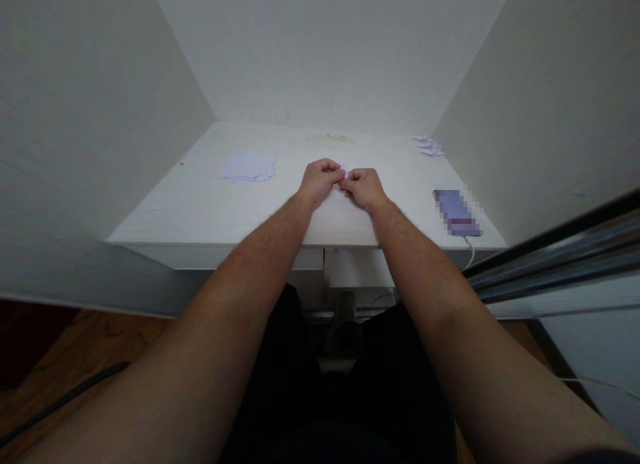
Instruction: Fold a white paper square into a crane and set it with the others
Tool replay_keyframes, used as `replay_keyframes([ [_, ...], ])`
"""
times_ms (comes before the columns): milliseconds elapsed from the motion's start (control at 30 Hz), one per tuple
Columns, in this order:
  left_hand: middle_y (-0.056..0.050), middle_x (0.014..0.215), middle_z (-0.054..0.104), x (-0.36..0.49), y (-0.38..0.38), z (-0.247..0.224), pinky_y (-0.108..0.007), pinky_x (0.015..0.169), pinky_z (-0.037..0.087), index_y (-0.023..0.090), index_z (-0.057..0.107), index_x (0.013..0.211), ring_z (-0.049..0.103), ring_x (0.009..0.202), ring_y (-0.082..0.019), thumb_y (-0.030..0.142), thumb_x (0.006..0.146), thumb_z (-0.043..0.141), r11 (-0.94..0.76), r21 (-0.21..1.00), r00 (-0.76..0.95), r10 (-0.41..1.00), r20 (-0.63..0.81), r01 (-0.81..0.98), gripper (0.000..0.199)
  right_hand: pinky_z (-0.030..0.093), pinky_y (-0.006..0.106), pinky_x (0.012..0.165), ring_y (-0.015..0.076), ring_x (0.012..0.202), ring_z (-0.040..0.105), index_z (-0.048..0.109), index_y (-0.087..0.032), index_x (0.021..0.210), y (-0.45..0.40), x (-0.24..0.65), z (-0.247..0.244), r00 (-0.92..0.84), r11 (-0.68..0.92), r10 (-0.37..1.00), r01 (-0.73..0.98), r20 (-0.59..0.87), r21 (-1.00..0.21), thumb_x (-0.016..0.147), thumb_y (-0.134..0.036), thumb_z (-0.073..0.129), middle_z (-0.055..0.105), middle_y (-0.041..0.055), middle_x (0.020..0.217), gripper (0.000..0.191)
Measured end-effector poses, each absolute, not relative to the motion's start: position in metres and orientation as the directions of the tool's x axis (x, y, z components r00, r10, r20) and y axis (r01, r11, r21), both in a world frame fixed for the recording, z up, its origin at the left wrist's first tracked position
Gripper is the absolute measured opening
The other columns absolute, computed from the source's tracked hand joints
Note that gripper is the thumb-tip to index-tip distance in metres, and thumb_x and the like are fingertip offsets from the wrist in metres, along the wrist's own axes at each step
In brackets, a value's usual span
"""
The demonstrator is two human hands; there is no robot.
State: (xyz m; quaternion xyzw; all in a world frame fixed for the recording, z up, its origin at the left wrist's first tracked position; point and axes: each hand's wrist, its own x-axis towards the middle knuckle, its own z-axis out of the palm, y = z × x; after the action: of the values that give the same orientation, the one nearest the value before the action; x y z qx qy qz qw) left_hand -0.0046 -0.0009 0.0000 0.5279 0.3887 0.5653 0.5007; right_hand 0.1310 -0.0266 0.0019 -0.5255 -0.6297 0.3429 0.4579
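A small piece of white paper (344,172) is pinched between my two hands above the middle of the white desk (215,217). My left hand (321,179) closes its thumb and fingers on the paper's left side. From the right, my right hand (365,186) grips the same piece, its fingertips touching or nearly touching those of my left hand. Most of the paper is hidden by the fingers. To the left lies a loose stack of white paper sheets (249,166). Several small folded paper pieces (428,146) rest at the back right corner.
A phone (457,212), blurred by pixelation, lies on the desk's right side, with a white cable (470,253) hanging over the front edge. Walls enclose the desk at the back and both sides. A small red speck (181,164) is at the left.
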Motion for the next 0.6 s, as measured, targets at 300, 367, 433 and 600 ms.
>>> replay_keyframes([
  [300, 0.002, 0.066, 0.057, -0.0037, 0.0000, -0.0009, -0.025, 0.062, 0.041, 0.016, 0.061, 0.067, 0.052, 0.063, -0.010, 0.006, 0.067, 0.069, -0.220, 0.967, 0.110, 0.966, 0.235, -0.127, 0.012, 0.033, 0.025, 0.049, 0.0085, 0.050, 0.045, 0.059, -0.015, 0.064, -0.0229, 0.1332, -0.0032, -0.043, 0.222, 0.975, 0.312, 0.220, -0.924, 0.076, -0.028, 0.071, 0.054, 0.0001, 0.053, 0.021],
  [367, 0.002, 0.065, 0.056, -0.0037, 0.0005, -0.0013, -0.025, 0.062, 0.041, 0.016, 0.061, 0.066, 0.052, 0.063, -0.010, 0.005, 0.066, 0.069, -0.227, 0.967, 0.103, 0.965, 0.239, -0.118, 0.013, 0.031, 0.025, 0.048, 0.0083, 0.049, 0.044, 0.059, -0.016, 0.063, -0.0227, 0.1331, -0.0037, -0.041, 0.222, 0.974, 0.330, 0.221, -0.917, 0.075, -0.028, 0.071, 0.053, -0.0005, 0.053, 0.021],
  [433, 0.002, 0.064, 0.056, -0.0034, 0.0008, -0.0017, -0.025, 0.062, 0.041, 0.016, 0.060, 0.065, 0.052, 0.063, -0.010, 0.004, 0.065, 0.069, -0.228, 0.967, 0.087, 0.967, 0.239, -0.118, 0.014, 0.030, 0.025, 0.049, 0.0082, 0.050, 0.042, 0.058, -0.016, 0.061, -0.0228, 0.1329, -0.0034, -0.031, 0.226, 0.972, 0.366, 0.231, -0.903, 0.074, -0.025, 0.071, 0.052, -0.0005, 0.053, 0.021],
  [600, 0.002, 0.061, 0.055, -0.0020, -0.0011, -0.0014, -0.026, 0.061, 0.040, 0.015, 0.059, 0.062, 0.050, 0.061, -0.009, 0.004, 0.064, 0.068, -0.229, 0.966, 0.056, 0.970, 0.237, -0.122, 0.015, 0.029, 0.026, 0.052, 0.0087, 0.055, 0.040, 0.054, -0.016, 0.056, -0.0246, 0.1324, -0.0015, -0.017, 0.244, 0.965, 0.433, 0.262, -0.868, 0.073, -0.021, 0.070, 0.050, -0.0003, 0.055, 0.024],
])
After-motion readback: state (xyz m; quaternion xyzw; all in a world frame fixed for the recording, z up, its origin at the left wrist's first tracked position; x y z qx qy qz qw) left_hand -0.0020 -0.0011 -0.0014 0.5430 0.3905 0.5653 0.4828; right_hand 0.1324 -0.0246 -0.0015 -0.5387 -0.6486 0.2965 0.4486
